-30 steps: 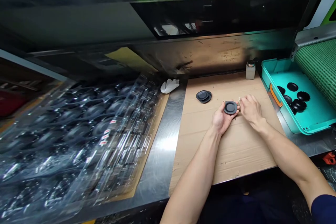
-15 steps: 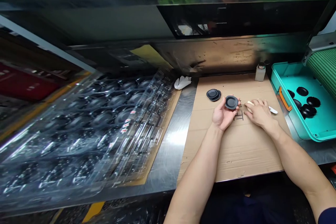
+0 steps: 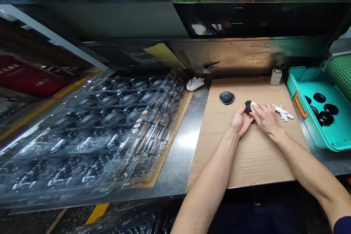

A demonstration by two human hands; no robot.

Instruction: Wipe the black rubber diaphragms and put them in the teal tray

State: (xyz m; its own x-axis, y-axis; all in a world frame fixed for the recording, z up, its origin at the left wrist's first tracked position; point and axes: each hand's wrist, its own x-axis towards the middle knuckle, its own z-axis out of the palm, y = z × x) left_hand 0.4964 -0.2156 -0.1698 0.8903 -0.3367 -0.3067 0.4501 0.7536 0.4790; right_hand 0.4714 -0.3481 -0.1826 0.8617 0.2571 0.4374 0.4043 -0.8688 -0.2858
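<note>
My left hand (image 3: 240, 122) still grips the black round part (image 3: 248, 106) over the cardboard sheet (image 3: 246, 153) on the desk, fingers curled shut on its edge. My right hand (image 3: 264, 117), empty and flat approx. half a sec ago, has now closed on a white wipe (image 3: 253, 106) and pressed it onto the part's face; wipe tail (image 3: 283, 112) trails to the right. Judgement: cleaning step now under way; two more parts (image 3: 226, 97) wait stacked nearby, others sit in the teal tray (image 3: 298, 80).
</note>
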